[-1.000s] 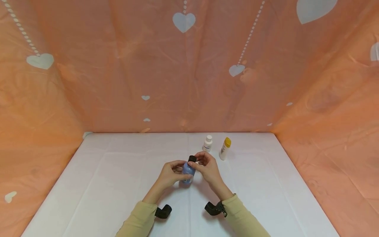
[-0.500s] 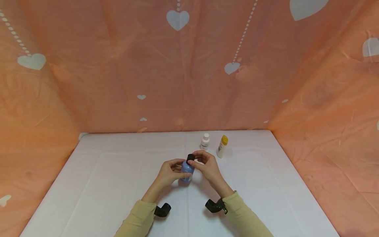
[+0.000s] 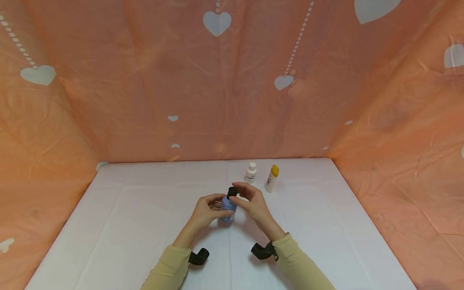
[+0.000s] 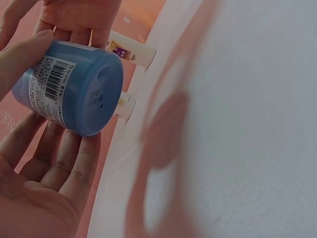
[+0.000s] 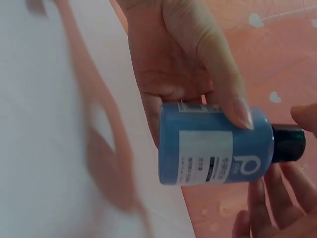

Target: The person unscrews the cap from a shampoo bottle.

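A blue bottle [image 3: 228, 208] with a black cap [image 3: 232, 192] stands between both hands, held just above the white table. My left hand [image 3: 206, 210] grips its body from the left side, thumb in front. From the right, my right hand [image 3: 252, 201] has its thumb and fingers at the cap. A white label faces the right wrist camera on the blue bottle [image 5: 213, 148], and its black cap [image 5: 289, 144] sits on the neck. The left wrist view shows the bottle's base and a barcode label.
Behind the hands stand a small white bottle [image 3: 251, 173] and a white bottle with a yellow cap [image 3: 272, 178], both upright on the white table [image 3: 145, 225]. An orange curtain [image 3: 203, 80] with white hearts closes off the back and sides.
The head view has shifted slightly. My left hand keeps its hold on the bottle, while the right fingers have moved a little around the cap.
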`<move>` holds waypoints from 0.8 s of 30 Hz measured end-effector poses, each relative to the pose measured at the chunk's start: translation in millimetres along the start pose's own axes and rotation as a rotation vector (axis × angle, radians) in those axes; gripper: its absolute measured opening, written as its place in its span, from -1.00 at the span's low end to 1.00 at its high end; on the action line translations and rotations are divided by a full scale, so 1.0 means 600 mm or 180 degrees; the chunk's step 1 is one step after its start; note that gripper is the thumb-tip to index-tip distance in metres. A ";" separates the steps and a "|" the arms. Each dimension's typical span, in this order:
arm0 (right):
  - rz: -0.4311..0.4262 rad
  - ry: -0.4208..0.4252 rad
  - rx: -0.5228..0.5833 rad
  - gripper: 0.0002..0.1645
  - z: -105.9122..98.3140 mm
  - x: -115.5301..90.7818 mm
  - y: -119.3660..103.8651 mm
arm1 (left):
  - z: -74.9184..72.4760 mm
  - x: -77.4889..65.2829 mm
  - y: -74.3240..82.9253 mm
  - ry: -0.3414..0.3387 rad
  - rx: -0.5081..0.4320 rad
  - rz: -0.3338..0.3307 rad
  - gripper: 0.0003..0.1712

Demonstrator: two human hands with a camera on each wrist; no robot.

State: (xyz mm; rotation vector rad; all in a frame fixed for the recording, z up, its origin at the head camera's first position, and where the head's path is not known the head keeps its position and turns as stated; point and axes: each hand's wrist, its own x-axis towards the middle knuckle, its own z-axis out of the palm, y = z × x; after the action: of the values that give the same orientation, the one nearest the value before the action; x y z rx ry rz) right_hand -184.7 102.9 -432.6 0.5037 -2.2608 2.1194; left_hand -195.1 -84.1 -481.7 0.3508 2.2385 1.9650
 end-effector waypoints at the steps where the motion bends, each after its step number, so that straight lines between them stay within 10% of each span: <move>1: 0.0017 0.0031 0.0022 -0.48 0.001 0.000 0.000 | 0.000 0.000 0.000 -0.0002 -0.0011 -0.0010 -0.35; 15: 0.0165 0.0324 -0.0073 -0.56 0.010 -0.001 -0.002 | 0.002 -0.003 0.002 -0.0093 -0.0169 0.0011 -0.36; 24: 0.0154 0.0228 -0.0080 -0.61 0.009 -0.001 -0.001 | 0.001 -0.024 0.050 -0.0128 -0.0206 0.0070 -0.39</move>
State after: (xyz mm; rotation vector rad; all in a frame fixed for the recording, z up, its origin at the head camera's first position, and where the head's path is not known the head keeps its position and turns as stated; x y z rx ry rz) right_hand -182.9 97.4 -432.9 0.3696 -2.2808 2.0916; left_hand -178.6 -83.9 -452.9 0.4048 2.1502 2.0173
